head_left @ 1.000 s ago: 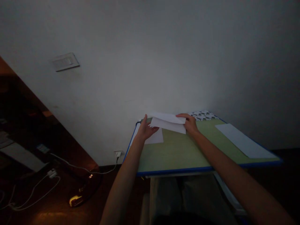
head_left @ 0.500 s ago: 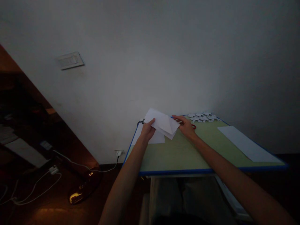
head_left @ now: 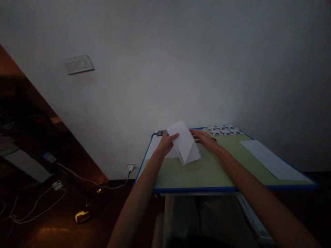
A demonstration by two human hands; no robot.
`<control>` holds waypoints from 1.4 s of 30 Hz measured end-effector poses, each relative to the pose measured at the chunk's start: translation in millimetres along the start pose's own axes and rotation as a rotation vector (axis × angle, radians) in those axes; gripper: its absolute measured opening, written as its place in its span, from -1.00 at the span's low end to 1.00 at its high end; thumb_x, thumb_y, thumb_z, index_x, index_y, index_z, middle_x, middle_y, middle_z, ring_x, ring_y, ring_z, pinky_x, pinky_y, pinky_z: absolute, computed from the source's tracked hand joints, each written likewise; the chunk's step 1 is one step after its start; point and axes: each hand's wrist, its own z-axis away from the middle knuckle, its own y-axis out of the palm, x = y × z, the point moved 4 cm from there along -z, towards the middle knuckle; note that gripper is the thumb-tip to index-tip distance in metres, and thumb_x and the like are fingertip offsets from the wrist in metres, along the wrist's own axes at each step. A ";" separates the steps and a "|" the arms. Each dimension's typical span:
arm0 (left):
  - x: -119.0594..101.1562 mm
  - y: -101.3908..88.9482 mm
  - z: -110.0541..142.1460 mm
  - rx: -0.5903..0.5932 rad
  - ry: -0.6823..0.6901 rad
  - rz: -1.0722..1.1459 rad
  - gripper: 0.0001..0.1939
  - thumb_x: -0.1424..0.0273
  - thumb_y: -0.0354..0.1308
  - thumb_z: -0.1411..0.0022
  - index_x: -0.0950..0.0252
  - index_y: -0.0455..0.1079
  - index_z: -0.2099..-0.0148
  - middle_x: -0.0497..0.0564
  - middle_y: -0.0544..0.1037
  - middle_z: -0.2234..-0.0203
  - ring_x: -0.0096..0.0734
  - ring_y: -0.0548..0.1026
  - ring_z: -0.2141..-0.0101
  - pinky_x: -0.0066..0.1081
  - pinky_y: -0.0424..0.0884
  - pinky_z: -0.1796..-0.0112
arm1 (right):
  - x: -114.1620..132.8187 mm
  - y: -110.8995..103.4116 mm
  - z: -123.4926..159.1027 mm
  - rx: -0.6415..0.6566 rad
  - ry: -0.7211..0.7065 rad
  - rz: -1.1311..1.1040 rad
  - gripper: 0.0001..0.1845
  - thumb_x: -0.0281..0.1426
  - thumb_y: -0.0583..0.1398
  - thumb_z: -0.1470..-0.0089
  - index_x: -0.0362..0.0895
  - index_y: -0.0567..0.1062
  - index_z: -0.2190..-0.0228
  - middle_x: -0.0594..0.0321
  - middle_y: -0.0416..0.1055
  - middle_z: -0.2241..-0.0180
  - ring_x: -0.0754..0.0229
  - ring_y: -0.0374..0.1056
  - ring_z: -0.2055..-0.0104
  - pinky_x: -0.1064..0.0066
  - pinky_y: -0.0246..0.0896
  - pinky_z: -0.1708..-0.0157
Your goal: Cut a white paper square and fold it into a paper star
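Green tabletop (head_left: 196, 175) below, the left hand (head_left: 166, 143) pinches folded paper (head_left: 184, 139), the right hand (head_left: 207, 140) loosely spread alongside.

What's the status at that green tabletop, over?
Left hand grips folded paper. Right hand near its edge, touch unclear. White sheet partly hidden behind.

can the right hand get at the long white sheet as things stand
Probably yes: green tabletop shows between the right hand and the long white sheet, with nothing visible in the way. Whether that hand also touches the folded paper is hard to tell.
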 end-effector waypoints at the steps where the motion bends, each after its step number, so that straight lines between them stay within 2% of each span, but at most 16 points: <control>1: 2.1 1.6 0.9 0.014 -0.008 -0.021 -0.68 0.30 0.28 -0.45 0.33 0.48 -0.15 0.14 0.58 -0.04 -0.19 0.62 0.06 -0.11 0.62 0.07 | -0.7 1.2 0.4 0.004 0.019 -0.010 -0.60 -0.19 0.27 -0.38 -0.14 0.51 -0.12 0.07 0.52 -0.10 0.02 0.53 -0.02 0.05 0.52 0.00; 8: 6.0 -4.8 -0.4 -0.034 0.035 -0.130 -0.62 0.27 0.27 -0.45 0.30 0.44 -0.22 0.16 0.55 -0.10 -0.14 0.60 0.02 -0.07 0.61 0.04 | -7.9 5.4 2.2 0.020 0.080 -0.002 -0.62 -0.22 0.29 -0.37 -0.15 0.51 -0.11 0.08 0.53 -0.08 0.03 0.54 0.01 0.08 0.54 0.03; 16: 6.5 -0.9 0.1 -0.033 0.087 -0.194 -0.63 0.27 0.27 -0.45 0.31 0.45 -0.21 0.15 0.56 -0.09 -0.15 0.60 0.03 -0.08 0.61 0.05 | -13.5 -0.3 -1.6 -0.082 0.103 0.057 -0.62 -0.25 0.30 -0.36 -0.14 0.51 -0.11 0.07 0.51 -0.11 0.01 0.53 -0.02 0.06 0.53 0.01; 20: 1.0 5.1 3.5 -0.045 0.126 -0.220 -0.66 0.28 0.27 -0.46 0.31 0.47 -0.17 0.14 0.57 -0.06 -0.19 0.61 0.06 -0.11 0.62 0.07 | -3.6 2.8 -2.1 -0.147 0.111 0.059 -0.64 -0.25 0.30 -0.36 -0.14 0.52 -0.10 0.08 0.52 -0.10 0.02 0.53 -0.02 0.07 0.54 0.02; 23: -11.3 16.0 12.2 -0.043 0.174 -0.225 -0.72 0.32 0.34 -0.38 0.34 0.50 -0.05 0.10 0.64 0.09 -0.25 0.63 0.18 -0.20 0.61 0.14 | 16.2 5.8 4.6 -0.217 0.073 0.034 -0.66 -0.26 0.30 -0.36 -0.14 0.53 -0.08 0.10 0.53 -0.06 0.06 0.54 0.03 0.11 0.55 0.06; 25: -21.9 27.3 24.6 -0.028 0.210 -0.218 -0.68 0.31 0.46 -0.25 0.33 0.52 0.04 0.09 0.68 0.22 -0.23 0.64 0.24 -0.28 0.58 0.18 | 33.4 8.6 19.3 -0.276 0.024 0.003 -0.70 -0.26 0.31 -0.35 -0.15 0.55 -0.03 0.13 0.57 0.02 0.10 0.55 0.11 0.16 0.54 0.11; 27: -30.6 40.4 43.6 -0.004 0.238 -0.217 -0.61 0.22 0.52 -0.14 0.30 0.54 0.09 0.09 0.71 0.28 -0.18 0.65 0.27 -0.31 0.55 0.23 | 49.9 12.9 44.1 -0.339 -0.025 -0.034 -0.68 -0.24 0.40 -0.22 -0.08 0.59 0.03 0.20 0.62 0.16 0.08 0.55 0.16 0.23 0.52 0.14; 29: -33.9 52.8 67.8 0.013 0.242 -0.224 -0.54 0.13 0.55 -0.06 0.28 0.56 0.10 0.11 0.71 0.32 -0.10 0.65 0.28 -0.32 0.53 0.29 | 62.9 19.6 75.5 -0.381 -0.057 -0.072 -0.66 -0.17 0.44 -0.12 -0.01 0.63 0.08 0.22 0.65 0.17 0.02 0.56 0.10 0.24 0.50 0.11; 32: -27.3 65.2 106.3 -0.022 0.236 -0.227 -0.53 0.06 0.49 -0.13 0.23 0.55 0.03 0.10 0.72 0.30 -0.08 0.66 0.28 -0.33 0.49 0.35 | 73.3 30.0 121.5 -0.426 -0.066 -0.113 -0.61 -0.11 0.46 -0.06 0.04 0.66 0.09 0.18 0.68 0.09 -0.05 0.56 -0.01 0.17 0.48 -0.02; 34: -17.2 69.3 127.2 -0.067 0.227 -0.219 -0.58 0.03 0.42 -0.19 0.21 0.53 0.08 0.10 0.72 0.31 -0.11 0.65 0.32 -0.36 0.44 0.40 | 74.4 34.2 144.1 -0.457 -0.051 -0.120 -0.61 -0.07 0.46 -0.02 0.04 0.67 0.14 0.17 0.69 0.11 -0.08 0.56 0.01 0.13 0.48 -0.02; 38: 3.3 73.3 149.4 -0.098 0.186 -0.207 -0.59 0.04 0.44 -0.16 0.18 0.53 0.09 0.10 0.73 0.29 -0.08 0.67 0.31 -0.34 0.49 0.40 | 67.3 37.5 166.1 -0.437 0.009 -0.095 -0.59 -0.02 0.48 0.01 0.03 0.69 0.19 0.13 0.70 0.21 -0.14 0.59 0.13 0.07 0.52 0.11; 42: 5.7 72.2 158.2 -0.152 0.249 -0.232 -0.67 0.09 0.48 -0.13 0.18 0.58 0.18 0.10 0.74 0.22 -0.08 0.67 0.20 -0.32 0.55 0.27 | 64.1 41.5 174.7 -0.411 0.057 -0.009 -0.58 0.04 0.47 0.04 0.09 0.70 0.21 0.14 0.68 0.28 -0.19 0.57 0.17 0.04 0.52 0.19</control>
